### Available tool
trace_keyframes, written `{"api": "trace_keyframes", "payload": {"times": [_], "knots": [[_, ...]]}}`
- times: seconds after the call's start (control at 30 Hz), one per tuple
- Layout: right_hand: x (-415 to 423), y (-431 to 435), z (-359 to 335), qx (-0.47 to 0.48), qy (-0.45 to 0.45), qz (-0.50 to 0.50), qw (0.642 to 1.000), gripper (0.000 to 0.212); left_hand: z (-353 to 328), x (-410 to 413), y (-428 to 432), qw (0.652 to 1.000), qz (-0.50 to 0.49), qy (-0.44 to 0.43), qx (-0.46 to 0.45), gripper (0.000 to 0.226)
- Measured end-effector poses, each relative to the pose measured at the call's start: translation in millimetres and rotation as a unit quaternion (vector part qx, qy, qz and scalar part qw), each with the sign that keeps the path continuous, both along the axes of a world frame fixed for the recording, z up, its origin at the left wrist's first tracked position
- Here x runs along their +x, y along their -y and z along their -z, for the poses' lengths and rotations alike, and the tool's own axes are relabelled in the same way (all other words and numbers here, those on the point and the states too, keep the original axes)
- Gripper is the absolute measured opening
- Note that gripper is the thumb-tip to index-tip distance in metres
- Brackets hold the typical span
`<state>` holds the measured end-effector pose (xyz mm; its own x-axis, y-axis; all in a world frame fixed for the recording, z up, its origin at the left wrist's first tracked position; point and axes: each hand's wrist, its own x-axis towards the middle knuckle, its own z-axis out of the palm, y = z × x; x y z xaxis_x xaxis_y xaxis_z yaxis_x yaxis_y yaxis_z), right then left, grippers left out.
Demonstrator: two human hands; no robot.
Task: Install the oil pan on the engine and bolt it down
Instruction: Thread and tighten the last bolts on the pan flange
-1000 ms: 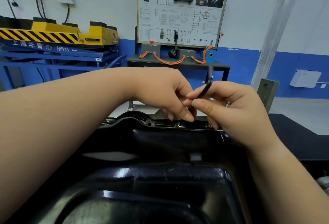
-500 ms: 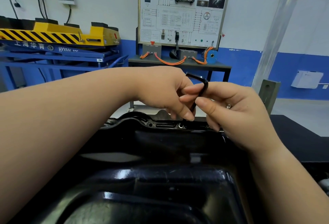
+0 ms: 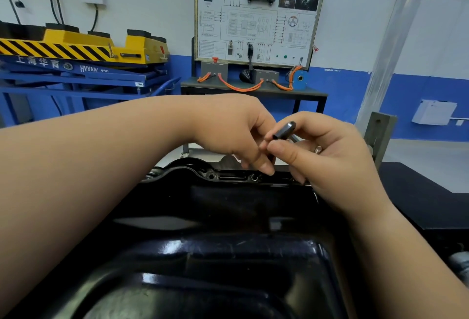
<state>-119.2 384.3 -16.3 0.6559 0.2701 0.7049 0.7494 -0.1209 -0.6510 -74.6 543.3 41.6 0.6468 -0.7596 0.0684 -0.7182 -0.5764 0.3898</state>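
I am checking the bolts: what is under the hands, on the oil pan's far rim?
Below the left hand, the oil pan rim shows two round holes and a slot. The right hand covers the rim further right; the tip of the hex key is hidden.

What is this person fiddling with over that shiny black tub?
A person is working at the far rim of a glossy black metal oil pan. The left hand and the right hand together pinch a small black L-shaped metal hex key, held just above a bolt hole in the pan's flange. The key's lower end is hidden by the fingers.
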Motion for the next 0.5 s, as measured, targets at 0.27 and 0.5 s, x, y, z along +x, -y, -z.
{"api": "trace_keyframes", "payload": {"times": [0.27,0.5], "knots": [[-3.9,0.8,-4.0,-0.019,0.014,-0.031,0.999,0.027,-0.8,-0.4,-1.8,1.0,-0.003,-0.009,-0.012,0.025],[-3.7,-2.5,-1.9,-0.032,0.048,0.053,0.997,0.019,-1.3,-0.5,-2.5,1.0,-0.007,0.012,0.012,0.024]]}}
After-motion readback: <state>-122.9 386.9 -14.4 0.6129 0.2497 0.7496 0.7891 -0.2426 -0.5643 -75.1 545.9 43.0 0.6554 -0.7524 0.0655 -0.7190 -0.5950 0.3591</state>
